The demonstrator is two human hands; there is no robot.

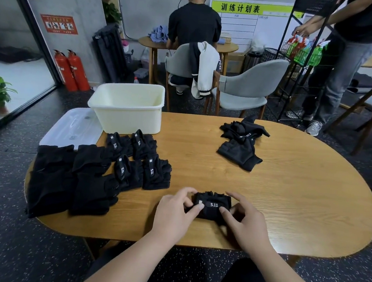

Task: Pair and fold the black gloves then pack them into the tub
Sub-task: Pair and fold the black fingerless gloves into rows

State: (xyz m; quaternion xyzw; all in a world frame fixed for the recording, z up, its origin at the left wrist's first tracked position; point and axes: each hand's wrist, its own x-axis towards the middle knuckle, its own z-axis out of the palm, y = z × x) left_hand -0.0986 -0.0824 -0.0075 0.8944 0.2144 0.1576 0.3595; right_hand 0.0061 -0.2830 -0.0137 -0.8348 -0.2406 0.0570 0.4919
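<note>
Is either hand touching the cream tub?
No, the left hand and right hand both hold a folded glove pair, apart from the tub.

The hands, left (pixel 175 209) and right (pixel 244 220), cover the folded gloves' (pixel 214 205) ends.

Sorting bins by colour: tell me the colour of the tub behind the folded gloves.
The tub is cream, seen best in the head view.

Speckled dark floor (pixel 7 192), grey chairs (pixel 248 85)
</note>
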